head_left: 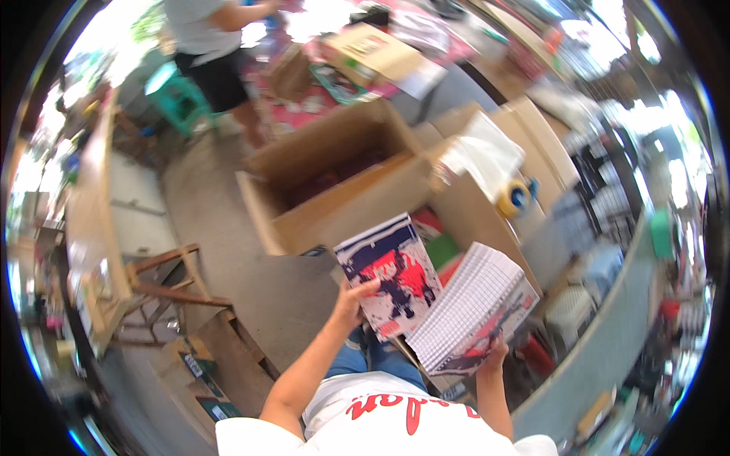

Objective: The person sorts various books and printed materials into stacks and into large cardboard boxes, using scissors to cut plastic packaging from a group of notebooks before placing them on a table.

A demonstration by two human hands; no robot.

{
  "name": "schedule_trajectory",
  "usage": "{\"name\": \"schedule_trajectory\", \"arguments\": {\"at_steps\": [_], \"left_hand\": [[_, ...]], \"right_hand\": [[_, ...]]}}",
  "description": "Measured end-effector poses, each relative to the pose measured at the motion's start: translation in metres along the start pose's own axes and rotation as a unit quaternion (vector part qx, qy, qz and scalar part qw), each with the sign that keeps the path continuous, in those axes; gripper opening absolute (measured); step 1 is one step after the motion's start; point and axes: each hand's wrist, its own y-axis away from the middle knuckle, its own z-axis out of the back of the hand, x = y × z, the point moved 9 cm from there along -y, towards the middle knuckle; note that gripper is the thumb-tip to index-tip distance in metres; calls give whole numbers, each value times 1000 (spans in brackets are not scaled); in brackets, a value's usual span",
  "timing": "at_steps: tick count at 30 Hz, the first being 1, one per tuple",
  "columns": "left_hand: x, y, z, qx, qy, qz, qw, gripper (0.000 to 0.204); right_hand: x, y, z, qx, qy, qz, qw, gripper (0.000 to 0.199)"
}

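Grey floor (217, 197) is filling ten o'clock; our fingers (366, 289) are clamping patterned booklet (391, 262) left, gridded sheaf (468, 300) right, presumably for steadiness.

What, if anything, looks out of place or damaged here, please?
Nothing looks clearly spilled or damaged; only the white sheet seems askew, lying loosely against the open cardboard flaps near the tape roll, slightly untidy.

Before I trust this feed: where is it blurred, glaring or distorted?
Head view: glare washes out patches along the top and right rim; head view: the wooden counter at left bows along the fisheye edge; head view: the green stool looks smeared, the booklet in the left hand clearer.
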Motion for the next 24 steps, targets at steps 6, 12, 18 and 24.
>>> {"name": "schedule_trajectory", "arguments": {"at_steps": [6, 12, 18, 24], "left_hand": [[-90, 108, 34, -46, 113, -109, 987, 47], [-188, 216, 137, -134, 204, -231, 942, 38], [-337, 257, 295, -109, 246, -345, 899, 41], [-491, 272, 462, -135, 243, -435, 856, 47]], "right_hand": [[6, 34, -122, 197, -110, -20, 974, 66], [-13, 102, -247, 335, -100, -107, 931, 53], [-75, 181, -450, 380, -133, -101, 910, 61], [-170, 229, -647, 428, -120, -155, 882, 54]]}}
